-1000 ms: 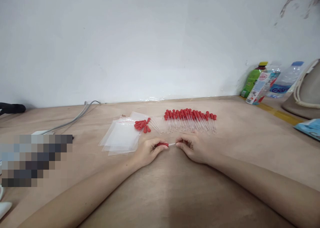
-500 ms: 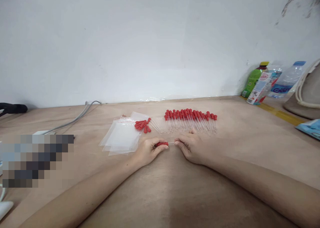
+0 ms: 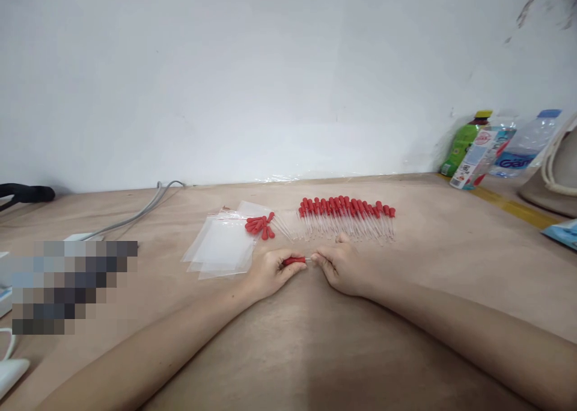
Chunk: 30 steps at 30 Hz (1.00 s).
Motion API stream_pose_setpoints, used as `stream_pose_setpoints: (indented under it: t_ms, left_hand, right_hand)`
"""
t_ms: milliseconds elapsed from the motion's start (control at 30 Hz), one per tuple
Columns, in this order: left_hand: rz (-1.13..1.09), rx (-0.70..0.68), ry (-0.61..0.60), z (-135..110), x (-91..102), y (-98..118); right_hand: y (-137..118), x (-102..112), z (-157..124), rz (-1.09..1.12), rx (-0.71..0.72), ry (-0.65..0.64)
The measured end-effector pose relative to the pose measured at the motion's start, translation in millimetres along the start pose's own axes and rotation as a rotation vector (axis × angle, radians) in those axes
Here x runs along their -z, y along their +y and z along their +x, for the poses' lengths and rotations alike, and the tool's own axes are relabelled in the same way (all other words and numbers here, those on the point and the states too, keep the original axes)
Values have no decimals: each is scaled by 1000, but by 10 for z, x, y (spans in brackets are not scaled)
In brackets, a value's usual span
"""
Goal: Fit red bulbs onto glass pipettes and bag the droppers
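My left hand (image 3: pixel 276 271) is closed around a red rubber dropper bulb (image 3: pixel 295 259), whose open end points right. A thin clear glass tube (image 3: pixel 308 259) runs from that end to my right hand (image 3: pixel 337 265), which pinches it between thumb and fingers. Most of the tube is hidden behind the right fingers. Just beyond my hands lies a row of assembled droppers (image 3: pixel 345 216), red bulbs toward the wall. Left of the row are a small pile of loose red bulbs (image 3: pixel 259 225) and several bare glass tubes (image 3: pixel 283 223).
Clear zip bags (image 3: pixel 220 246) lie overlapped left of the bulbs. A grey cable (image 3: pixel 135 220) crosses the left side of the table. Bottles (image 3: pixel 464 143) and a carton (image 3: pixel 478 158) stand at the right by the wall, near a blue packet (image 3: pixel 561 237).
My right hand has come closer to my left, and a shorter length of glass tube shows between the bulb and the right fingers. The whole view has shifted slightly.
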<state>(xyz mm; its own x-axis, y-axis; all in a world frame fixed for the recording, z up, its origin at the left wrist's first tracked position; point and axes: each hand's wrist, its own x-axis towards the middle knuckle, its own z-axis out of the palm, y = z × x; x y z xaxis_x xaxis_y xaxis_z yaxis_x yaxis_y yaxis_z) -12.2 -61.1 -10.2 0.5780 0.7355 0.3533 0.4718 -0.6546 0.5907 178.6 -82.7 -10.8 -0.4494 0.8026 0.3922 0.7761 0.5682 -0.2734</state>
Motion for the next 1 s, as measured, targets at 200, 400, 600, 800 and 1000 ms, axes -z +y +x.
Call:
stream_pose_setpoints:
  t_ms: [200,400,600,800,1000]
  left_hand:
    - [119,-134,35,23,28,-30]
    - [242,-268,61,52,86,-47]
    - [210,-155,262,28,78,-77]
    - [261,-165,99,61,94,-54]
    - [210,-212,-12,79,82,-78]
  right_hand:
    - [-21,12,20,87,-37,-58]
    - [-71,149,57,31,-28,-97]
    - [3,356,117,95,-54,-151]
    - [333,547,380,225,-542,-8]
    - [542,396,704,-91,-710,190]
